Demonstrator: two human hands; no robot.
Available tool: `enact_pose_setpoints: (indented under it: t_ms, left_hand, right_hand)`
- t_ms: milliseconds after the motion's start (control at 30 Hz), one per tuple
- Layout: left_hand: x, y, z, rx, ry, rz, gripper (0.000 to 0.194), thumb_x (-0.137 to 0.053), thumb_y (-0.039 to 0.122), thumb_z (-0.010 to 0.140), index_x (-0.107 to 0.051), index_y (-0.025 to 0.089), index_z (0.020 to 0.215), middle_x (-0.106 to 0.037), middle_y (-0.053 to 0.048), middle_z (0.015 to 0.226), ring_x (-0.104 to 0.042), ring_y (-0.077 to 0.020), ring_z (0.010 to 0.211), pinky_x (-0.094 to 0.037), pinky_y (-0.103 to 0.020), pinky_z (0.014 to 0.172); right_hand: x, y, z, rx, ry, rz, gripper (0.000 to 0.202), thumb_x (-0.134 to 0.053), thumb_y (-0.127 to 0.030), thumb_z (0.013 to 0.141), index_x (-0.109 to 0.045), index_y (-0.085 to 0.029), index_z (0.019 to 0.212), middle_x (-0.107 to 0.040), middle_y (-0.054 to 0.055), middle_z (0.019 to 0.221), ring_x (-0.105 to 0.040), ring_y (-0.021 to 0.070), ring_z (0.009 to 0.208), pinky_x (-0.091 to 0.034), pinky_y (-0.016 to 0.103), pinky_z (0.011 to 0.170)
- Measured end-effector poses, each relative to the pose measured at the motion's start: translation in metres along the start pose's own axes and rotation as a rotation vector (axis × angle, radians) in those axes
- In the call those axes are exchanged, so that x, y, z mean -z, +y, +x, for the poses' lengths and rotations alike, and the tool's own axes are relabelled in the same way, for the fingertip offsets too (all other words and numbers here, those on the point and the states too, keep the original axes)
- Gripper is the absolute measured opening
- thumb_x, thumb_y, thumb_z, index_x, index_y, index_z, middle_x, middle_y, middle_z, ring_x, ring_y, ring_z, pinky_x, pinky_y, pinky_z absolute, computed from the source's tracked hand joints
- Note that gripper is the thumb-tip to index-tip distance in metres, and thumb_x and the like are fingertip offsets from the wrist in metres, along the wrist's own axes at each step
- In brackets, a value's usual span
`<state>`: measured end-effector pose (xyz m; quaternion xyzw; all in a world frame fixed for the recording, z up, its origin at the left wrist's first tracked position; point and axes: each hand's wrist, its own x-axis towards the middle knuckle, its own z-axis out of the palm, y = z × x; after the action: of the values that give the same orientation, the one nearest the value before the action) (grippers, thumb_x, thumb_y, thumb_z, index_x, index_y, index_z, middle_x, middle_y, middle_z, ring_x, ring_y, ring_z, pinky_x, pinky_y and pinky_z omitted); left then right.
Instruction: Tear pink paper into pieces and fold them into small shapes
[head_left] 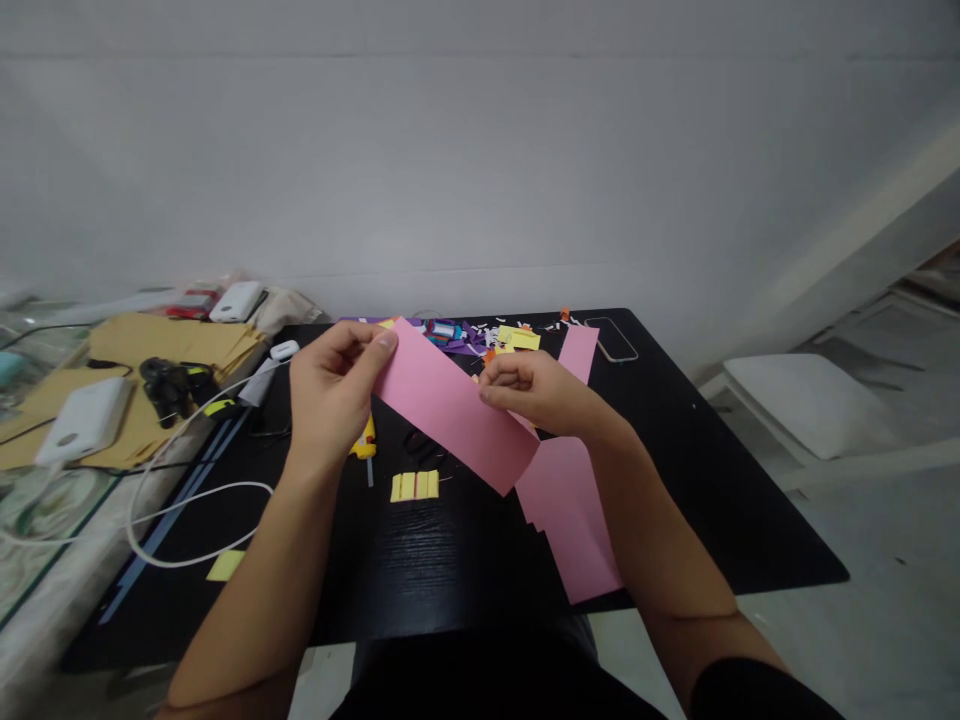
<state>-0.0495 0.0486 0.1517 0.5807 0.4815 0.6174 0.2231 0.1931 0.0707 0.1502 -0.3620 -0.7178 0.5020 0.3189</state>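
A pink paper strip (457, 405) is held up over the black table, slanting down to the right. My left hand (337, 385) pinches its upper left end between thumb and fingers. At the strip's upper right edge is my right hand (540, 390), its fingers curled and thumb pressed to them; whether it grips the strip is hard to tell. More pink paper (574, 520) lies on the table under my right forearm, with another pink piece (579, 352) behind. A small folded yellow paper piece (415, 486) rests below the strip. Part of a yellow glue gun (365, 440) shows beside my left hand.
Paper scraps (480, 335) and yellow slips (519, 338) litter the back of the black table (720, 500). A phone-shaped clear case (611, 340) lies back right. At left are a white cable (195, 565), brown envelopes (172, 345) and a white power bank (86, 420). A white stool (810, 400) stands right.
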Motion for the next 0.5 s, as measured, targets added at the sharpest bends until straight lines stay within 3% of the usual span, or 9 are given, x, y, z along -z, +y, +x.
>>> enact_pose_setpoints:
  t_ms: [100,200,333,400,500]
  left_hand:
    - [0.005,-0.005,0.005,-0.013,0.062,-0.002,0.015,-0.076,0.036,0.089,-0.074,0.023,0.083,-0.068,0.001,0.073,-0.058,-0.0136,0.065,-0.043,-0.027,0.057]
    - [0.011,-0.009,0.011,0.023,0.086,-0.048,0.012,-0.077,0.032,0.087,-0.075,0.022,0.082,-0.066,0.001,0.072,-0.054,-0.0125,0.064,-0.041,-0.026,0.057]
    - [0.021,-0.013,0.015,0.052,-0.116,0.000,0.014,-0.076,0.033,0.087,-0.072,0.021,0.081,-0.064,0.000,0.071,-0.055,-0.0142,0.063,-0.043,-0.027,0.057]
    - [0.025,-0.012,0.015,0.029,-0.204,0.132,0.016,-0.076,0.036,0.086,-0.072,0.021,0.091,-0.071,-0.004,0.083,-0.064,-0.0190,0.073,-0.051,-0.031,0.066]
    - [0.023,-0.004,0.011,-0.161,-0.126,0.443,0.040,-0.079,0.038,0.084,-0.069,0.021,0.119,-0.073,-0.012,0.118,-0.068,-0.0311,0.108,-0.054,-0.046,0.097]
  right_hand:
    - [0.011,0.003,-0.001,-0.021,0.007,-0.036,0.010,-0.071,-0.027,0.080,-0.066,-0.020,0.074,-0.059,-0.003,0.064,-0.048,0.0109,0.060,-0.036,0.028,0.056]
    - [0.020,0.005,-0.001,0.005,0.153,-0.023,0.013,-0.073,-0.031,0.081,-0.069,-0.020,0.076,-0.060,-0.002,0.065,-0.047,0.0112,0.060,-0.034,0.028,0.056]
    - [0.024,0.005,0.000,0.080,0.449,0.069,0.018,-0.073,-0.037,0.083,-0.071,-0.019,0.080,-0.068,0.000,0.076,-0.057,0.0140,0.069,-0.043,0.030,0.065]
    - [0.023,0.005,0.000,0.108,0.493,0.056,0.017,-0.075,-0.036,0.082,-0.072,-0.019,0.080,-0.072,0.002,0.080,-0.062,0.0160,0.075,-0.047,0.031,0.071]
    - [0.018,0.003,-0.002,0.134,0.374,-0.069,0.011,-0.075,-0.031,0.082,-0.074,-0.021,0.079,-0.075,0.003,0.084,-0.066,0.0180,0.081,-0.051,0.034,0.078]
